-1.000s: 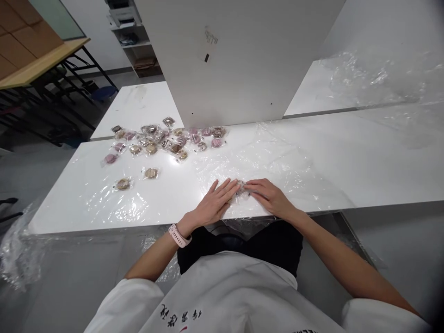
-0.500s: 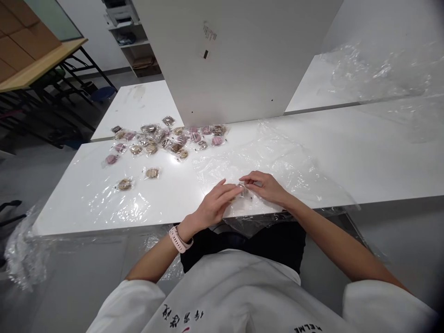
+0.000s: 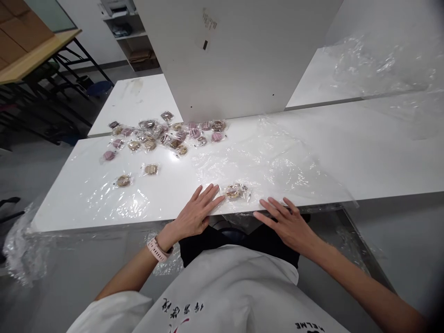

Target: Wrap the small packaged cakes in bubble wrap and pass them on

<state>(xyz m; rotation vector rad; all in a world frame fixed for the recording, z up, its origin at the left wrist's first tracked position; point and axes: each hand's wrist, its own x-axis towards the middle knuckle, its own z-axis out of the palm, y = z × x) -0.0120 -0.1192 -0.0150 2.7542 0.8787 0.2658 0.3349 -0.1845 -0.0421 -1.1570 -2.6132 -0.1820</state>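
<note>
A tan cookie in a clear wrapper lies on the plastic sheet near the table's front edge, between my two hands. My left hand rests flat at the edge with its fingers spread, its fingertips just left of the wrapped cookie. To the right, apart from it, my right hand is open over the front edge, fingers spread and holding nothing. Two more wrapped tan cookies, one and another, lie farther left.
Several wrapped brown, pink and tan cookies are heaped at the back left. A clear plastic sheet covers the white table. An upright white panel stands behind. Crumpled plastic lies at the right.
Both hands have let go of the wrapped cookie and drawn apart, the left to the left and the right toward the right. The cookie now lies in full view.
</note>
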